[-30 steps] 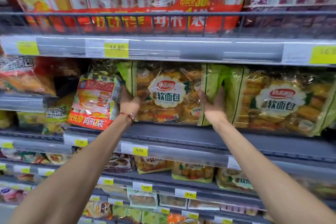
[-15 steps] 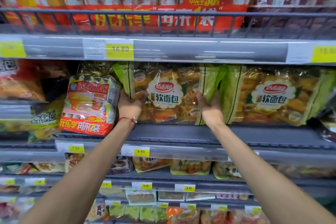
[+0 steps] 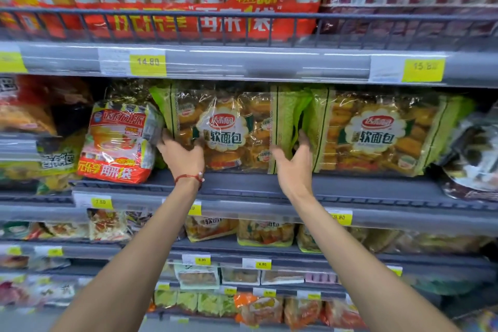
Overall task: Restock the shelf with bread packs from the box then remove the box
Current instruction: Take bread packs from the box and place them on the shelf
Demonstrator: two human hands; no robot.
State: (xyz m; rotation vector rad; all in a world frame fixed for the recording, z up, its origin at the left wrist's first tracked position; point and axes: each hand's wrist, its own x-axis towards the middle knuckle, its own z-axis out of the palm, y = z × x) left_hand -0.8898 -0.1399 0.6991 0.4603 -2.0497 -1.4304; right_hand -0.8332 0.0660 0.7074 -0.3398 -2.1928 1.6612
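Note:
A green-edged clear bread pack (image 3: pixel 229 129) with a white label stands upright on the grey middle shelf (image 3: pixel 242 186). My left hand (image 3: pixel 183 155), with a red string at the wrist, grips its lower left corner, fingers behind the edge and thumb on the front. At the lower right edge, my right hand (image 3: pixel 295 162) has its fingers tucked into the gap beside a second, identical bread pack (image 3: pixel 377 132) on the right. The box is out of view.
A red and clear snack bag (image 3: pixel 118 140) leans just left of the held pack. A dark bag (image 3: pixel 474 153) sits at the far right. The shelf above (image 3: pixel 242 62) hangs close over the packs. The lower shelves hold several more bread packs.
Both hands have slid down from the pack's sides to its lower corners. The pack now stands straighter on the shelf, next to the right-hand pack.

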